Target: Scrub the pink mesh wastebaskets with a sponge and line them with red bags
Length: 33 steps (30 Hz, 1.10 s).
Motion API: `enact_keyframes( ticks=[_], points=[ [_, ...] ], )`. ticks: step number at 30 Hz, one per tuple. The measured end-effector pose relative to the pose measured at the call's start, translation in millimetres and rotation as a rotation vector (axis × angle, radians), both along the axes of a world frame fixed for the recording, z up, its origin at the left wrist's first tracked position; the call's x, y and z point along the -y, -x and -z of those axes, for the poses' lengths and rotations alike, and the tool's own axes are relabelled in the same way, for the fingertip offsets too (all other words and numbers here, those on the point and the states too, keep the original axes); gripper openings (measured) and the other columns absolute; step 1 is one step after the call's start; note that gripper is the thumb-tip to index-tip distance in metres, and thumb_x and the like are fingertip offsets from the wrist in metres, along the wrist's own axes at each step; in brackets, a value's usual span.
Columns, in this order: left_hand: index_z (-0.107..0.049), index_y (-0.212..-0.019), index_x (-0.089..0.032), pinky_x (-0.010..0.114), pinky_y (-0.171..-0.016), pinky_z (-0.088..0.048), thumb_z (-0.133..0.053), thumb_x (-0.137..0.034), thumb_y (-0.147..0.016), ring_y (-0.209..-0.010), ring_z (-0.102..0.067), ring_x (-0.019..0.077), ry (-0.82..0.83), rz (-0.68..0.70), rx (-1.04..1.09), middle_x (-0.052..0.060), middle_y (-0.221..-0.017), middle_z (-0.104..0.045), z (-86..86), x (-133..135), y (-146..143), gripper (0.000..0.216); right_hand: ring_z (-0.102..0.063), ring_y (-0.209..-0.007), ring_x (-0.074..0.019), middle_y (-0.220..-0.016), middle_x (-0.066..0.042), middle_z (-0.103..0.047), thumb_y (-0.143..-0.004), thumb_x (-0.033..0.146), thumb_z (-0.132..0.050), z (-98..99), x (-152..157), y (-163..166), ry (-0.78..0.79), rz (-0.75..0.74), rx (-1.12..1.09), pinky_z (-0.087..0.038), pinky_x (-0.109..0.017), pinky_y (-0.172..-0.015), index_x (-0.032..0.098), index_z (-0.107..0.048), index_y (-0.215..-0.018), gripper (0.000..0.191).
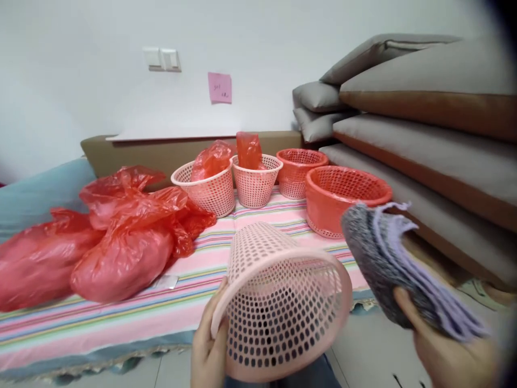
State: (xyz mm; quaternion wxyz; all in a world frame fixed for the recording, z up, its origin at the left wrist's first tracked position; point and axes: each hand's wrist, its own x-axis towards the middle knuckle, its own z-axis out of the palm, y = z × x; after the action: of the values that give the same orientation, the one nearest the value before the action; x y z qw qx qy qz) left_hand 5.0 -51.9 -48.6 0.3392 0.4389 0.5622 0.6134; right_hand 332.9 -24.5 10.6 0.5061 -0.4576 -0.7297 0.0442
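A pink perforated plastic basket (258, 323) lies tilted in front of me, its open mouth turned toward me. My left hand (212, 339) grips the rim on its left side, thumb inside and fingers outside. Off to the right, my right hand (444, 345) is closed around a folded grey cloth with lilac edging (388, 264). This cloth is held in the air beside the basket, apart from it. Part of the right hand is blurred at the picture's edge.
Red plastic bags (121, 258) with pink contents lie on the striped cover (202, 291) at left. Behind stand two pink baskets (256, 188) holding red bags, and two red-lined baskets (327, 205). Large grey-brown cushions (428, 129) are stacked at right. A pink note (220, 88) is on the wall.
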Motion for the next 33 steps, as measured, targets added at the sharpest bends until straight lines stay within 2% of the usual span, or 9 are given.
enact_keyframes(
  ticks=[3,6,9,11,14,17,23,28,33],
  points=[
    [-0.065,-0.131,-0.033,0.039,-0.117,-0.037,-0.061,-0.04,-0.091,-0.139,-0.048,0.0259,-0.073,0.127,-0.159,0.002,-0.145,-0.058,-7.9,-6,6,0.04,-0.047,-0.139,-0.0315,-0.154,0.0,-0.046,-0.093,0.02,-0.055,-19.0,-25,39,-0.061,-0.013,0.012,-0.039,-0.057,-0.117,0.035,-0.041,-0.15,0.061],
    [-0.061,-0.135,-0.037,0.038,-0.115,-0.04,-0.058,-0.036,-0.094,-0.138,-0.049,0.0234,-0.075,0.143,-0.242,-0.001,-0.146,-0.057,-9.7,-11,10,0.041,-0.036,-0.146,-0.0326,-0.158,-0.006,-0.04,-0.095,0.027,-0.052,-27.2,-32,68,-0.05,-0.072,0.172,-0.03,-0.062,-0.119,0.027,-0.035,-0.154,0.061],
    [-0.059,-0.136,-0.04,0.038,-0.113,-0.043,-0.054,-0.034,-0.096,-0.136,-0.052,0.0222,-0.064,0.161,-0.327,-0.003,-0.146,-0.056,-9.9,-13,17,0.04,-0.028,-0.149,-0.0368,-0.163,-0.011,-0.029,-0.093,0.054,-0.054,-30.2,-24,73,-0.005,-0.074,0.253,-0.029,-0.063,-0.118,0.022,-0.023,-0.158,0.079],
    [-0.057,-0.137,-0.041,0.039,-0.112,-0.044,-0.053,-0.033,-0.097,-0.134,-0.053,0.022,-0.063,0.173,-0.417,-0.002,-0.146,-0.057,-17.2,-16,21,0.041,-0.026,-0.149,-0.0366,-0.164,-0.01,-0.026,-0.094,0.069,-0.04,-33.4,-18,67,0.058,-0.132,0.263,-0.03,-0.06,-0.118,0.022,-0.02,-0.159,0.083],
    [-0.057,-0.136,-0.041,0.04,-0.111,-0.046,-0.056,-0.03,-0.096,-0.133,-0.055,0.0213,-0.123,0.24,-0.622,-0.002,-0.144,-0.058,-44.3,-24,20,0.042,-0.036,-0.146,-0.0265,-0.159,-0.002,-0.038,-0.103,0.055,-0.025,-41.8,-17,54,0.144,-0.213,0.206,-0.037,-0.047,-0.116,0.034,-0.033,-0.154,0.056],
    [-0.06,-0.131,-0.04,0.036,-0.108,-0.049,-0.059,-0.028,-0.094,-0.129,-0.057,0.0195,-0.275,0.363,-0.797,-0.002,-0.139,-0.062,-83.3,-34,8,0.039,-0.05,-0.135,-0.0195,-0.147,0.003,-0.055,-0.104,0.037,-0.042,-52.9,-20,51,0.14,-0.247,0.177,-0.044,-0.037,-0.109,0.04,-0.049,-0.141,0.038],
    [-0.062,-0.13,-0.031,0.036,-0.101,-0.052,-0.055,-0.017,-0.095,-0.124,-0.059,0.0213,-0.204,0.709,-0.926,0.004,-0.134,-0.065,-137.0,-49,-29,0.039,-0.058,-0.113,-0.0276,-0.129,-0.006,-0.063,-0.081,0.044,-0.076,-70.8,-21,85,0.069,-0.264,0.31,-0.049,-0.044,-0.095,0.027,-0.053,-0.133,0.06],
    [-0.061,-0.131,-0.028,0.037,-0.108,-0.046,-0.049,-0.004,-0.091,-0.128,-0.056,0.0211,-0.157,0.746,-0.871,0.005,-0.134,-0.065,-136.2,-53,-35,0.048,-0.058,-0.101,-0.0302,-0.115,-0.009,-0.065,-0.083,0.041,-0.073,-58.9,-31,113,-0.042,-0.134,0.391,-0.046,-0.046,-0.084,0.02,-0.059,-0.12,0.044],
    [-0.058,-0.136,-0.029,0.035,-0.115,-0.041,-0.047,-0.006,-0.094,-0.135,-0.052,0.0176,-0.175,0.734,-0.873,0.003,-0.144,-0.058,-126.6,-51,-31,0.049,-0.057,-0.095,-0.027,-0.11,-0.008,-0.065,-0.09,0.034,-0.065,-38.7,-33,104,-0.123,-0.064,0.361,-0.044,-0.041,-0.079,0.019,-0.059,-0.119,0.032]
  ],
)
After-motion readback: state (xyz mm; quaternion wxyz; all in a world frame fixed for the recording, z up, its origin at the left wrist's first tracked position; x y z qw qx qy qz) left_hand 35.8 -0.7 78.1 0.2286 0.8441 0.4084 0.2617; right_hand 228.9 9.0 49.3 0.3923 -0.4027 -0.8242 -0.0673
